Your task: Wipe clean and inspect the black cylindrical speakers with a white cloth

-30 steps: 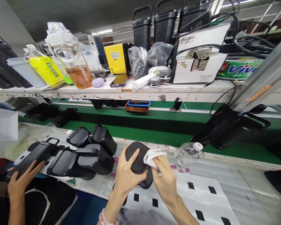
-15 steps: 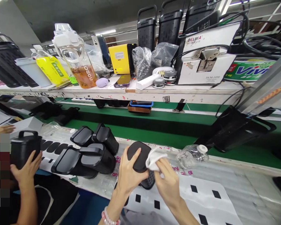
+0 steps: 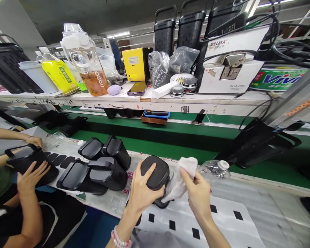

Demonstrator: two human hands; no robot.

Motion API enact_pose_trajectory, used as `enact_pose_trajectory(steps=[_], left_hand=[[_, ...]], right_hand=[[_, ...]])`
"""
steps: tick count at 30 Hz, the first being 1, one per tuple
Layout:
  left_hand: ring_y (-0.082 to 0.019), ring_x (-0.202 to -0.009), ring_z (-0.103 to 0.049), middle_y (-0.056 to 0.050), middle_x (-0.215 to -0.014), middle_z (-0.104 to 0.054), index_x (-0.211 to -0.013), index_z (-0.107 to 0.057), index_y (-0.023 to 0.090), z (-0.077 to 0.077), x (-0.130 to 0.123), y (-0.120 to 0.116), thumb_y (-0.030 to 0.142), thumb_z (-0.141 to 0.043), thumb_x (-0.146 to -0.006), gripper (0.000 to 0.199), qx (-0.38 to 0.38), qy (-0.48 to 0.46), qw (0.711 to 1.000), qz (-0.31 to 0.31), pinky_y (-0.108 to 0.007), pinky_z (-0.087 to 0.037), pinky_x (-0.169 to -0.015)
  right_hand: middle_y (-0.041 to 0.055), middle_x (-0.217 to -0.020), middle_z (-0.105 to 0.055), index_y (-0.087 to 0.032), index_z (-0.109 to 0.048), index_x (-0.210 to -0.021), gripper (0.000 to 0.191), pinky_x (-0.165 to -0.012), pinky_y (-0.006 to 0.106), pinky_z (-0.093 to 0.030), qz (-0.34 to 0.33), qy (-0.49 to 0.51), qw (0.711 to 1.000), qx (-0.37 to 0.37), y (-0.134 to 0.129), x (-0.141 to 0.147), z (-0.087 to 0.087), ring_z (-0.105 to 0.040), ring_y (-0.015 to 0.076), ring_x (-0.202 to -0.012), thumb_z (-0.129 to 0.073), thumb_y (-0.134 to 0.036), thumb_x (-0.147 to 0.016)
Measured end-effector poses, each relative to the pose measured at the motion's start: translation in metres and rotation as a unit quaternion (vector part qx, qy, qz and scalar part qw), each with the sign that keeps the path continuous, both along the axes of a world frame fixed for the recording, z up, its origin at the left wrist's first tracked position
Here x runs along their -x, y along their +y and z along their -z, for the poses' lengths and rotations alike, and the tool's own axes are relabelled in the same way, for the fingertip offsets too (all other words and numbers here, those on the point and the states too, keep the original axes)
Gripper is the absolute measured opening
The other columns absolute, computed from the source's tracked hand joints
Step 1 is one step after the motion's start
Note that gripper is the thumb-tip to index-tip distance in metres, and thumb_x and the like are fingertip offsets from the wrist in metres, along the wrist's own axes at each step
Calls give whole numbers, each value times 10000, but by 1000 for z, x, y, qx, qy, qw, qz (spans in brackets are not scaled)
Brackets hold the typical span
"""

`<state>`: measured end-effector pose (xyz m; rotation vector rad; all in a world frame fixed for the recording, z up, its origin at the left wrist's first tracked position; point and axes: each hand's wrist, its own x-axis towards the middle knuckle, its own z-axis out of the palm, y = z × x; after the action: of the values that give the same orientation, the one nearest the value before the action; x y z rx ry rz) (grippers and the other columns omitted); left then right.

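The left hand [image 3: 142, 193] is closed over a black speaker-like housing [image 3: 155, 176], thumb up on its smooth matte rounded-rectangle end face, fingers wrapped down over the perforated body; the housing stands on the plastic-sheeted bench [image 3: 260, 206] near its front edge, on a white sheet printed with black squares [image 3: 175, 220]. The right hand [image 3: 200, 196] pinches a soft, crumpled white cloth [image 3: 182, 175] between thumb and fingertips, the cloth's tail trailing against the housing's right side. Risk, as judged: the one-handed hold bears on a slick face, so a sideways pull from the cloth could twist or tip the housing toward the front edge. A clear plastic bottle [image 3: 214, 169] lying just right of the cloth could be knocked and roll. Four similar dark housings [image 3: 100, 168] lie stacked to the left; a co-worker's hand [image 3: 31, 175] rests on another unit [image 3: 28, 162] at the bench's left end.
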<state>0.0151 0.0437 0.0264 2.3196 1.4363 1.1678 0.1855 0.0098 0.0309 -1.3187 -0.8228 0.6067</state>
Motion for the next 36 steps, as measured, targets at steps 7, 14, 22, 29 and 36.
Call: enact_pose_trajectory(steps=[7,14,22,29,36], left_hand=[[-302,-1224,-513,-113,-1388,-396,-1301,-556,260,0,-1,-4,225,-731,-651,674,-22,1,1000,11,-470,-490,-1009],[-326,-1227,-506,-130,-1383,-399,-1283,-580,249,1,-7,-9,240,-735,-652,650,-40,3,999,-4,-485,-503,-986],[-336,-1187,-540,-145,-1363,-429,-1267,-600,238,-4,-8,-7,255,-740,-651,632,-30,3,999,-24,-494,-524,-947],[-338,-1193,-532,-137,-1366,-435,-1266,-598,262,-4,-11,-7,258,-757,-637,649,-20,1,999,-32,-489,-542,-916],[-337,-1186,-537,-137,-1369,-436,-1266,-601,258,-4,-10,-6,269,-751,-644,640,-10,-7,999,-30,-474,-558,-890]], right_hand=[[61,-941,-691,-190,-670,-1040,246,-795,301,-521,-11,-337,922,-191,-2,19,4,-633,178,-877,-513,-72,-892],[65,-940,-681,-207,-648,-1069,291,-767,323,-540,15,-379,905,-194,-5,15,4,-637,189,-866,-510,-32,-881],[70,-946,-682,-189,-636,-1049,275,-797,323,-538,22,-399,894,-202,-4,21,5,-645,189,-888,-499,-21,-881],[62,-930,-677,-195,-648,-1001,247,-759,312,-537,16,-383,902,-196,-4,20,4,-638,182,-850,-516,-29,-875],[60,-953,-680,-192,-648,-1016,236,-765,298,-535,13,-372,909,-189,-3,20,8,-638,174,-852,-522,-44,-883]])
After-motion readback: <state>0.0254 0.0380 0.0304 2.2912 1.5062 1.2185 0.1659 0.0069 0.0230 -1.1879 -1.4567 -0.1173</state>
